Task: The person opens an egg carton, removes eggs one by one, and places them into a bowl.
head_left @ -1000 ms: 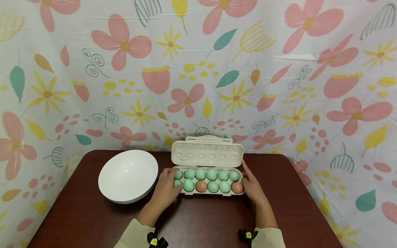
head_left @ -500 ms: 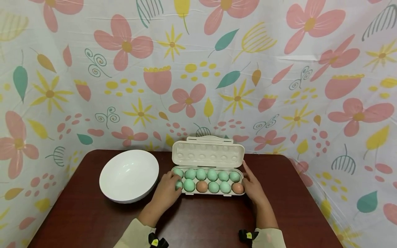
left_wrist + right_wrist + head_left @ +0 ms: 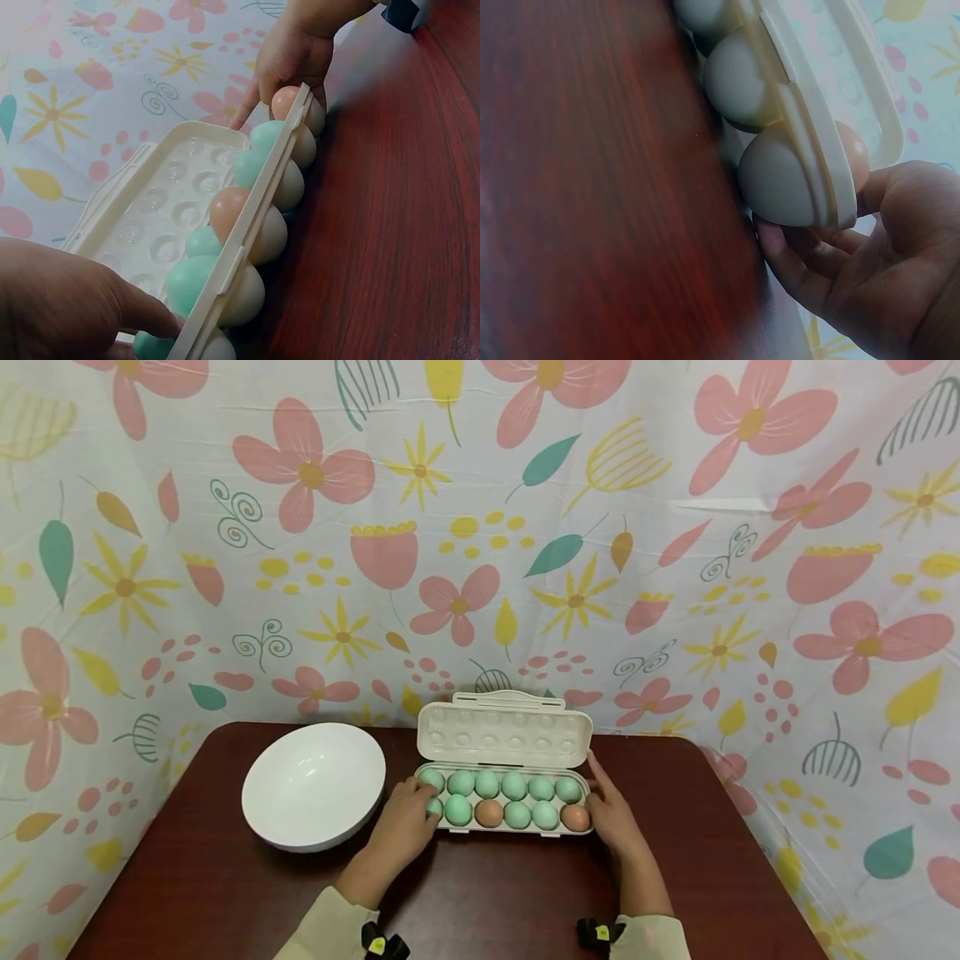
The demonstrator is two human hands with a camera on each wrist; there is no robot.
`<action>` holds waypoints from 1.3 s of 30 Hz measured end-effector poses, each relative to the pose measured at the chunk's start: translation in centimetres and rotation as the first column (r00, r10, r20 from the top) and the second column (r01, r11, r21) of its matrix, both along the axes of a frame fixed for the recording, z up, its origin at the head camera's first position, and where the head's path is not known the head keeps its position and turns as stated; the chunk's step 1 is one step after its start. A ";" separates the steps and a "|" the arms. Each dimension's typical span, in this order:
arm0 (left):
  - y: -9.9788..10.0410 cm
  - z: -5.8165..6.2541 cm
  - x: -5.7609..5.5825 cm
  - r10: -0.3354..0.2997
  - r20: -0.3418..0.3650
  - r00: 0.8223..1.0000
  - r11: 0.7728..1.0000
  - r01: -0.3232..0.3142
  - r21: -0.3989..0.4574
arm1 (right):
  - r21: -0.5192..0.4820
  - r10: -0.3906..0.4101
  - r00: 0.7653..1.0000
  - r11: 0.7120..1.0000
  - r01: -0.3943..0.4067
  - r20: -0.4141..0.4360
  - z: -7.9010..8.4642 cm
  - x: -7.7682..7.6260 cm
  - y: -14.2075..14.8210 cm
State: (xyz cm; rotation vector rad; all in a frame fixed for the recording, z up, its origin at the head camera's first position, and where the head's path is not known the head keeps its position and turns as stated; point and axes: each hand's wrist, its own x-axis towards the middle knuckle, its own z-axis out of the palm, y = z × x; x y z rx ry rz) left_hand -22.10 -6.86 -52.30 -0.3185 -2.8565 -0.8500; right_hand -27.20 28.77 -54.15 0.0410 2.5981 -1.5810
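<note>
A cream plastic egg carton lies with its lid raised, near the back of the table. Light-green eggs fill most of its cups, along with a brown egg in the middle of the front row and another brown egg at the right end. My left hand grips the carton's left end, its thumb by the front green egg and partly covering it. At the opposite end my right hand holds the tray, fingers curled beneath in the right wrist view, one finger reaching toward the lid.
A large white bowl stands left of the carton, close to my left hand. Dark red-brown wood makes up the table. Behind it hangs a flower-patterned cloth.
The left hand has shifted slightly toward the front, uncovering more of the back-left green egg. The right hand keeps its hold and the carton stays in place.
</note>
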 end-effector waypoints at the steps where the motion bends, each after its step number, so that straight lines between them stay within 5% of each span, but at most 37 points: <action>1: 0.0 0.0 0.0 0.001 0.000 1.000 1.000 -0.001 -0.001 | 0.003 0.000 1.000 1.000 0.000 -0.002 0.0 0.0 0.0; 26: -0.2 1.0 0.1 0.015 -0.093 0.996 0.998 -0.020 -0.059 | 0.026 -0.004 1.000 1.000 0.005 -0.015 -0.1 0.0 -0.1; 39: -0.3 2.9 0.5 0.020 -0.130 0.991 0.999 -0.017 0.029 | 0.034 -0.009 1.000 0.999 0.009 -0.013 -0.1 0.0 -0.1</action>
